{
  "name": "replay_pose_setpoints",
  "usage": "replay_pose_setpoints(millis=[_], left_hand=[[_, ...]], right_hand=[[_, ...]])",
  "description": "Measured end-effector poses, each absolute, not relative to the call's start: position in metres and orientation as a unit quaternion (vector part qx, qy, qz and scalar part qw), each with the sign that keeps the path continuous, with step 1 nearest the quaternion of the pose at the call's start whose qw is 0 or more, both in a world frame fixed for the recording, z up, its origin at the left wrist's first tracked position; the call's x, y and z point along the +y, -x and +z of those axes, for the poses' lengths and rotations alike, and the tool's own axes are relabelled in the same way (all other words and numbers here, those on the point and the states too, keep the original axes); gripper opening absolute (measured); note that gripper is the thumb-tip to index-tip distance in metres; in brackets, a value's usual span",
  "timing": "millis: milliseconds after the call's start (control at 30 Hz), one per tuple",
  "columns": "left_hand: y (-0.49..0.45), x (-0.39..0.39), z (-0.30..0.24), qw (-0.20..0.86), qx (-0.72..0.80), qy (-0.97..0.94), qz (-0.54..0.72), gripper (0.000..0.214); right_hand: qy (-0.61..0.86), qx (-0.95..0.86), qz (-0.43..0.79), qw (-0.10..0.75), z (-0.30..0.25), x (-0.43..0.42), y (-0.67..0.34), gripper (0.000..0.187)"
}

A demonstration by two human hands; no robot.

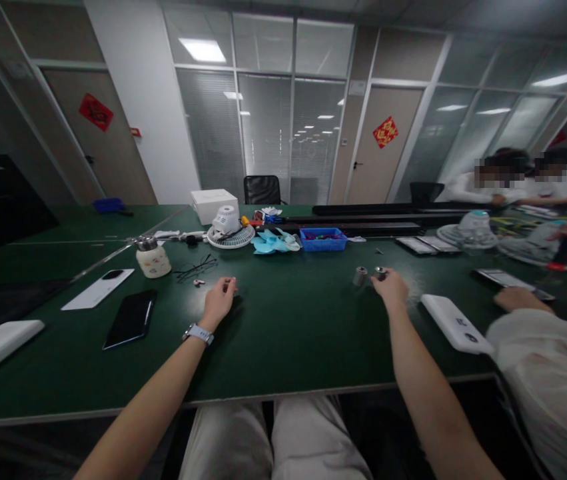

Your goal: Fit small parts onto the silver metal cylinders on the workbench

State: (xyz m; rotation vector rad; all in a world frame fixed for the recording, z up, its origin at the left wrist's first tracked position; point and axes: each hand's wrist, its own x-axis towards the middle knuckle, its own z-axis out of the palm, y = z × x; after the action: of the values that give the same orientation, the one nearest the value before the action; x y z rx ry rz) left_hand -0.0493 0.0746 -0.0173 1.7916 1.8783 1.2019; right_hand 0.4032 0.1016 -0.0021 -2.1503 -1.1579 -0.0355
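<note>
My left hand point(219, 303), wearing a watch point(198, 333), is over the table with thumb and fingers pinched together. Something small and pale shows at its fingertips, too small to name. Just left of it lies a small pink-and-white piece point(198, 283) that looks like an earbud. Farther right, my right hand point(392, 291) has its fingers closed round a small silver metal cylinder point(380, 273). A second metal cylinder point(360, 276) stands on the table beside it, apart from the fingers.
On the left are a black phone point(130, 319), a white phone point(99, 289), glasses point(197, 267) and a cream jar point(153, 259). Behind are a fan part point(230, 230), blue blades point(270, 241) and a blue tray point(323, 240). A white device point(456, 323) and a co-worker's sleeve point(538, 353) are right.
</note>
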Motion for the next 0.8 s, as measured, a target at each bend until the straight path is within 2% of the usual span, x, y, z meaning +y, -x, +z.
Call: replay_pose_setpoints(millis=[100, 200, 267, 333, 467, 567, 667, 800], left_hand=[[0.044, 0.074, -0.019, 0.134, 0.629, -0.633, 0.430, 0.038], [0.033, 0.073, -0.021, 0.142, 0.588, -0.654, 0.455, 0.038], [0.025, 0.071, -0.021, 0.150, 0.566, -0.660, 0.470, 0.037], [0.017, 0.067, -0.019, 0.154, 0.549, -0.667, 0.481, 0.037], [0.004, 0.058, -0.013, 0.173, 0.499, -0.699, 0.483, 0.040], [0.000, 0.055, -0.012, 0.185, 0.467, -0.724, 0.472, 0.040], [0.001, 0.055, -0.012, 0.174, 0.467, -0.731, 0.465, 0.038], [0.001, 0.056, -0.011, 0.177, 0.465, -0.746, 0.443, 0.037]], right_hand=[[0.743, -0.497, -0.084, 0.441, 0.010, 0.095, -0.367, 0.040], [0.655, -0.557, -0.128, 0.495, 0.024, 0.086, -0.315, 0.037], [0.609, -0.584, -0.125, 0.521, 0.029, 0.079, -0.281, 0.038], [0.556, -0.633, -0.069, 0.534, 0.026, 0.074, -0.251, 0.040], [0.464, -0.730, 0.124, 0.486, 0.001, 0.068, -0.199, 0.038], [0.431, -0.763, 0.202, 0.437, -0.020, 0.069, -0.170, 0.037], [0.426, -0.773, 0.218, 0.416, -0.030, 0.071, -0.158, 0.039], [0.432, -0.796, 0.181, 0.384, -0.030, 0.070, -0.157, 0.041]])
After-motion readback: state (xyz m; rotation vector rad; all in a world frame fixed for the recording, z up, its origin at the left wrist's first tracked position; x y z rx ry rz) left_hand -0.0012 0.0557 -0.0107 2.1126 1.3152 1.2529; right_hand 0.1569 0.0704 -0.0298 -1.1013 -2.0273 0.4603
